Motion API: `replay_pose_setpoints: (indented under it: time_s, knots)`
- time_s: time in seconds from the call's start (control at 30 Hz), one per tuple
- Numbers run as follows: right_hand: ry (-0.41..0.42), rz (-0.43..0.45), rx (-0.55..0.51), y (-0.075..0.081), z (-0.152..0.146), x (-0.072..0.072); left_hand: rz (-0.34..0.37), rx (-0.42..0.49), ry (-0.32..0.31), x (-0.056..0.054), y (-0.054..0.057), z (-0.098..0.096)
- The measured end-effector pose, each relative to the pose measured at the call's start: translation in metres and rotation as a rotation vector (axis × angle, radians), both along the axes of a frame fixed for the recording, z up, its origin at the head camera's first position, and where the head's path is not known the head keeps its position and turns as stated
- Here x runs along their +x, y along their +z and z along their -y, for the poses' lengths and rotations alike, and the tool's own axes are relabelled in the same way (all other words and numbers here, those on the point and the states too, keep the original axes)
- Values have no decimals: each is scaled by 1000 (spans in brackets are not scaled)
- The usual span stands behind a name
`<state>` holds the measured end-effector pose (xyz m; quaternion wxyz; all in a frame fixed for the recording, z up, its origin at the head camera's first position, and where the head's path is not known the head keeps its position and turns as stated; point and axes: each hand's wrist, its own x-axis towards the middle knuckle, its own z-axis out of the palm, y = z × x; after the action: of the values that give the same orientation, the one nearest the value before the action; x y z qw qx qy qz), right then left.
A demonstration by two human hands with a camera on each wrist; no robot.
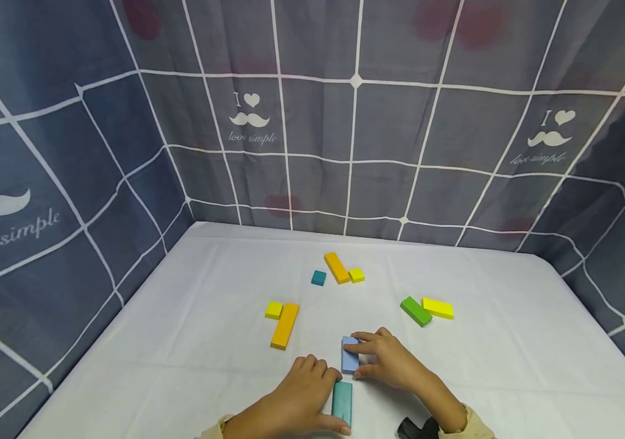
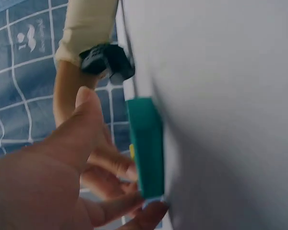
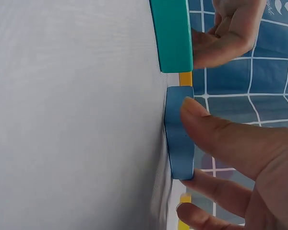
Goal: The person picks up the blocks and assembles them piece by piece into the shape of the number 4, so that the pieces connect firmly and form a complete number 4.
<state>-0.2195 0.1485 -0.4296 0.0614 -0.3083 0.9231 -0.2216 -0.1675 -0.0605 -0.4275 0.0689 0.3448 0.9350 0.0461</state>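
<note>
A light blue wooden block [image 1: 350,362] lies on the white cloth, seen side-on in the right wrist view. My right hand [image 1: 389,360] pinches it, thumb on its side toward the near end and a finger at the far end. Nearer to me lies a teal block [image 1: 342,402], roughly in line with the blue one and a small gap from it. My left hand [image 1: 303,393] is spread along the teal block's left side. Its fingertips lie by the far end; in the left wrist view its thumb stands apart from the teal block [image 2: 148,148].
Farther off on the white table [image 1: 197,341] lie an orange block [image 1: 285,326] with a yellow cube [image 1: 274,310], another orange block [image 1: 336,268] between a dark teal cube [image 1: 319,278] and a yellow cube [image 1: 357,275], and a green block [image 1: 416,311] against a yellow block [image 1: 438,308]. A checked curtain surrounds the table.
</note>
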Motion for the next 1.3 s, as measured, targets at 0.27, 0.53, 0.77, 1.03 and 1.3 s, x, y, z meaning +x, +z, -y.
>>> replay_pose_setpoints:
  time_s: [0.27,0.53,0.77,1.03,1.3]
  knots:
    - [23,-15,-1,4,2,-2,0,20,2,-9,8,8]
    - [38,-9,5,6,3,-1,18,-10,-2,-7,8,5]
    - [40,-36,-13,11,3,-3,-79,-23,-14,-11,10,2]
    - [45,0,-8,6,3,-1,-164,-64,-16,-11,4,2]
    - [58,23,-9,3,5,3,-136,-69,-4,-7,0,2]
